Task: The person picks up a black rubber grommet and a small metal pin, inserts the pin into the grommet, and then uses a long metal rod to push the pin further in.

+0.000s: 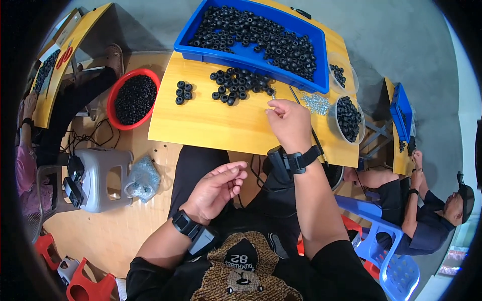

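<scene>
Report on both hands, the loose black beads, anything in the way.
Left hand over lap, fingers curled, contents unclear. Right hand beside loose black beads on table, grip hidden. Thin black rod close to right hand.

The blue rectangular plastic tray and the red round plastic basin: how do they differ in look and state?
The blue rectangular plastic tray has corners; the red round plastic basin has none. The tray sits on the yellow table; the basin stands left of it. The tray's bottom partly shows; the basin's is hidden. Both hold black round parts.
</scene>
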`<state>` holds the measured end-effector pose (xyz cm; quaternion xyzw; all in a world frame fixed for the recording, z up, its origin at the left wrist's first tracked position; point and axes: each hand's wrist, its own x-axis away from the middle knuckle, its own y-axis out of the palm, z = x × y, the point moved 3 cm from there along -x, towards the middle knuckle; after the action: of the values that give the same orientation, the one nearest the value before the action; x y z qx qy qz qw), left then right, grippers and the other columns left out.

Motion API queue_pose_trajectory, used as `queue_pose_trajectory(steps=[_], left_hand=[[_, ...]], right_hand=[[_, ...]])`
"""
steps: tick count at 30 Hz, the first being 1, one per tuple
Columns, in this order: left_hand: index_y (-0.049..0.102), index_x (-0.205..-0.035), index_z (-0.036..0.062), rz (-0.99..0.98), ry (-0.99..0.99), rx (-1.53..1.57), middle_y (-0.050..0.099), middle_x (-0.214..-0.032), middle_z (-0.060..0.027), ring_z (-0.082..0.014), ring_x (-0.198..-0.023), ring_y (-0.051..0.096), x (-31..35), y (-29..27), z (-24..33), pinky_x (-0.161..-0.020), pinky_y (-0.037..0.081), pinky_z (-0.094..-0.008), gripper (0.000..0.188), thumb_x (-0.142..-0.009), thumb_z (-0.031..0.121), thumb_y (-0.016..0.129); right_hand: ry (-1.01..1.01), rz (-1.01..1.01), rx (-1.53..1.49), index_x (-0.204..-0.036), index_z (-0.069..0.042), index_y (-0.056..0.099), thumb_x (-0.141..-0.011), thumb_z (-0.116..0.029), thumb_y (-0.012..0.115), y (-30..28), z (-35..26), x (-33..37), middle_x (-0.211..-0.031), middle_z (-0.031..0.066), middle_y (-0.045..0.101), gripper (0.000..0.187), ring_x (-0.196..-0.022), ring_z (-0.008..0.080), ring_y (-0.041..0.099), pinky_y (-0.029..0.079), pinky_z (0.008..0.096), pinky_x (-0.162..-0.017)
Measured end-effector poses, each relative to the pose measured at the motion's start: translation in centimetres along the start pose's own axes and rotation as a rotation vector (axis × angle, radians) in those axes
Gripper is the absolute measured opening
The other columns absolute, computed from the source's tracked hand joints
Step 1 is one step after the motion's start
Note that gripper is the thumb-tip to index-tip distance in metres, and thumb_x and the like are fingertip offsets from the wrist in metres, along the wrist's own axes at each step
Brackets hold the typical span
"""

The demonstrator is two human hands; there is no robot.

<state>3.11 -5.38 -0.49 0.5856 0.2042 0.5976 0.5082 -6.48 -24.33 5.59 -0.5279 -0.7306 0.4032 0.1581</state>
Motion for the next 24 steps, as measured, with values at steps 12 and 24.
queue_pose_trajectory(steps=[12, 24], left_hand=[[0.057, -0.116, 0.0039, 0.013, -0.015, 0.01, 0.062, -0.093, -0.0013, -0.0097, -0.08, 0.056, -0.8, -0.4, 0.5, -0.075, 0.046, -0.0236, 0.026, -0.094, 0.016, 0.055], [0.058, -0.115, 0.0049, 0.025, 0.054, -0.03, 0.063, -0.094, -0.0019, -0.0089, -0.08, 0.056, -0.5, 0.6, 0.3, -0.072, 0.046, -0.0221, 0.024, -0.094, 0.014, 0.055]], right_hand=[[0.09, -0.015, 0.344, -0.097, -0.013, 0.071, -0.075, -0.02, 0.066, 0.9, -0.3, -3.6, -0.08, 0.0136, 0.068, 0.023, -0.079, 0.0326, 0.065, 0.052, 0.0422, -0.07], [0.081, -0.166, -0.26, -0.088, -0.003, 0.067, -0.077, -0.01, 0.069, -1.7, -0.8, 1.3, -0.053, 0.0024, 0.054, 0.013, -0.047, 0.0086, 0.048, 0.037, 0.0248, -0.047]])
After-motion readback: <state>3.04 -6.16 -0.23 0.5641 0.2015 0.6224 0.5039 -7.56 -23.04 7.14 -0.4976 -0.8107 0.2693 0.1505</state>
